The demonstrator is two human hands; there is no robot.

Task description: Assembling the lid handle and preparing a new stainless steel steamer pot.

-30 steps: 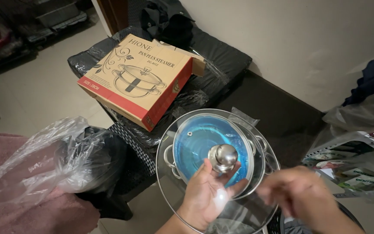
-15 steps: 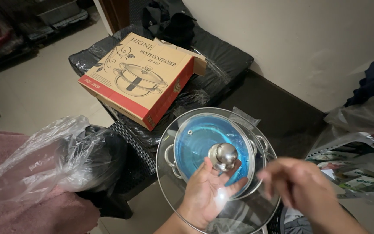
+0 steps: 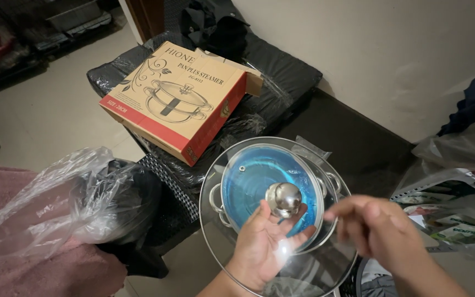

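A pale tiled floor runs under me toward a cream wall, and everything here sits around the glass lid (image 3: 303, 165) I hold up in front of me. My left hand (image 3: 265, 247) is under the lid, palm up against the glass, fingers (image 3: 302, 235) spread loosely beneath it with the thumb alongside the round steel knob (image 3: 284, 198) at its centre; the knob's stem seems to sit between my fingers, though I cannot tell how tightly they close on it. Through the glass I see a steel pot (image 3: 273, 190) with a blue inside and small side handles, lying below the lid. My right hand (image 3: 380, 228) hovers just to the right of the knob, over the lid's right edge, fingers bunched and curled, blurred; whether they touch the glass I cannot tell, and they hold nothing that I can see.

Beyond the lid, up and to the left, a cardboard box (image 3: 177, 99) with a red band and a picture of a pan rests on a black plastic-wrapped cushion (image 3: 281, 74). Left of the lid a crumpled clear plastic bag (image 3: 67, 198) covers something dark, lying on pink cloth (image 3: 34, 269). To the right of the lid stands a white plastic crate (image 3: 457, 181).
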